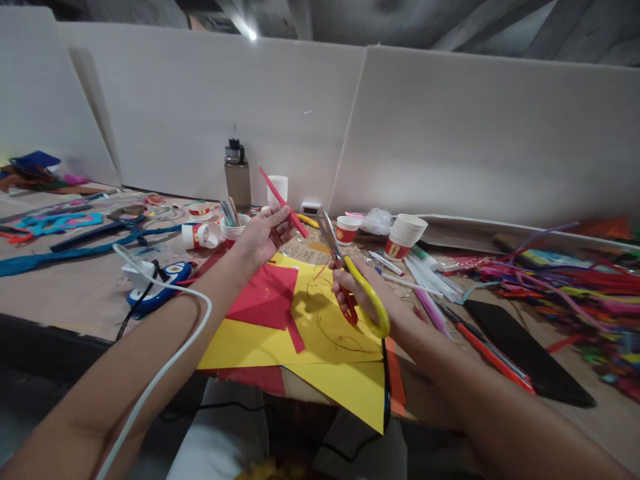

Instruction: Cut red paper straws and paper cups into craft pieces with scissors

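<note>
My left hand (264,235) is raised over the table and pinches a thin red paper strip (283,201) that slants up to the left. My right hand (361,293) grips scissors (350,280) with yellow and red handles, the blades pointing up toward the strip's lower end. Below both hands lie yellow paper sheets (320,333) with pencil lines and a red paper piece (265,297) on top of them.
A grey bottle (237,175) and paper cups (405,235) stand at the back by a white partition (450,133). Pipe cleaners (575,280) pile at the right, a black flat object (525,350) and red pen lie near. A white cable (165,360) crosses my left arm.
</note>
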`<control>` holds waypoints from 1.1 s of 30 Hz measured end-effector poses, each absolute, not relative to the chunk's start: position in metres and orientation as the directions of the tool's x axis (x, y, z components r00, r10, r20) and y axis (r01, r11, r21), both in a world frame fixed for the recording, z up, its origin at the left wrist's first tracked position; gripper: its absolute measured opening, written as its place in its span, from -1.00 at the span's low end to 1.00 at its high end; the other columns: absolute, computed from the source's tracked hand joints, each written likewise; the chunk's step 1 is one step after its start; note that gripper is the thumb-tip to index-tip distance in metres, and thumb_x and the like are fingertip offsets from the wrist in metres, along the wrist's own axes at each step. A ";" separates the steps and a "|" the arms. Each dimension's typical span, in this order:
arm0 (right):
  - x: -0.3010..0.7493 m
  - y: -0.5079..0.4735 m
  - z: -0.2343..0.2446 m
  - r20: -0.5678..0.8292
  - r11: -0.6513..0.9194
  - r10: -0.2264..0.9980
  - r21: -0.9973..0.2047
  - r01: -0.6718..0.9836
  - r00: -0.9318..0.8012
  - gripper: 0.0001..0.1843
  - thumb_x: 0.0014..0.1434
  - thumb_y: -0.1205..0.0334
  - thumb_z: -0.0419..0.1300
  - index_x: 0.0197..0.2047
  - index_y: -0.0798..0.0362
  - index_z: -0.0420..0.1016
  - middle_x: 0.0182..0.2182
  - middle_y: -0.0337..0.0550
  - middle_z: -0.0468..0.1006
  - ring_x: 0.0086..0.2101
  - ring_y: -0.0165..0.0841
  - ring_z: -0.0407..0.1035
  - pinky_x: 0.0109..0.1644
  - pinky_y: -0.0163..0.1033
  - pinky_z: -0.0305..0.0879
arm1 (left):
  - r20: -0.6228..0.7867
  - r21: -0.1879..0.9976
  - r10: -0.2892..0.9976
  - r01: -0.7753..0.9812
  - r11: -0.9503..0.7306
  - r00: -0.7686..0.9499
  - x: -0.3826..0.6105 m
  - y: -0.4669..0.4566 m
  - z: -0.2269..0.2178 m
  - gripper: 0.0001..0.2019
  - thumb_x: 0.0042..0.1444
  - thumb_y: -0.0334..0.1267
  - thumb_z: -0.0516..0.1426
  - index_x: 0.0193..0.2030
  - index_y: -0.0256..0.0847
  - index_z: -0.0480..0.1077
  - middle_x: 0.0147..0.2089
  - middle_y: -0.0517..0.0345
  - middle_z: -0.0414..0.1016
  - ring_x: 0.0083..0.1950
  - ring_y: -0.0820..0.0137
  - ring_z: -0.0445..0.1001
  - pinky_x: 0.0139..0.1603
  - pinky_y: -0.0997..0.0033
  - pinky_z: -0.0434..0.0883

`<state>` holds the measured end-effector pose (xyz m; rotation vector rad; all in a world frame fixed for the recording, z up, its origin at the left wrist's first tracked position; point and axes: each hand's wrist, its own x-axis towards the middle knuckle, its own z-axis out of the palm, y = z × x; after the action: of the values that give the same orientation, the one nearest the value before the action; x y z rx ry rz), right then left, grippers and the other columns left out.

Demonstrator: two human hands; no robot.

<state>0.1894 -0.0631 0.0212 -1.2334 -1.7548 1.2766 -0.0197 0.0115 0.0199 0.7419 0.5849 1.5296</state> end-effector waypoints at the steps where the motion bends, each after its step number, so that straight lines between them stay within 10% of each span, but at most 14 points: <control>1: 0.191 -0.063 0.021 -0.043 0.090 0.931 -0.935 0.342 -0.362 -0.77 0.10 0.05 0.10 -0.26 0.01 0.22 -0.50 -0.25 0.37 -0.60 -0.46 0.23 -0.60 -0.35 0.14 | 0.114 0.745 0.993 -0.659 -0.103 -0.026 -0.020 0.012 0.019 -0.90 -0.03 -0.40 0.24 -0.40 -0.26 0.38 -0.50 0.23 0.47 -0.53 0.56 0.42 -0.51 0.57 0.39; 33: 0.203 -0.069 0.009 -0.095 0.101 0.904 -0.900 0.425 -0.416 -0.59 0.10 -0.17 0.13 -0.32 0.03 0.28 -0.61 -0.38 0.25 -0.72 -0.58 0.13 -0.74 -0.48 0.04 | 0.131 0.831 0.987 -0.533 -0.161 -0.095 -0.001 0.006 0.008 -0.88 -0.03 -0.41 0.23 -0.38 -0.29 0.33 -0.46 0.21 0.49 -0.46 0.53 0.47 -0.31 0.45 0.45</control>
<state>0.2034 -0.0695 0.0095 -1.2953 -1.8936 1.2810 -0.0012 0.0060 0.0078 0.8519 0.7366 1.5754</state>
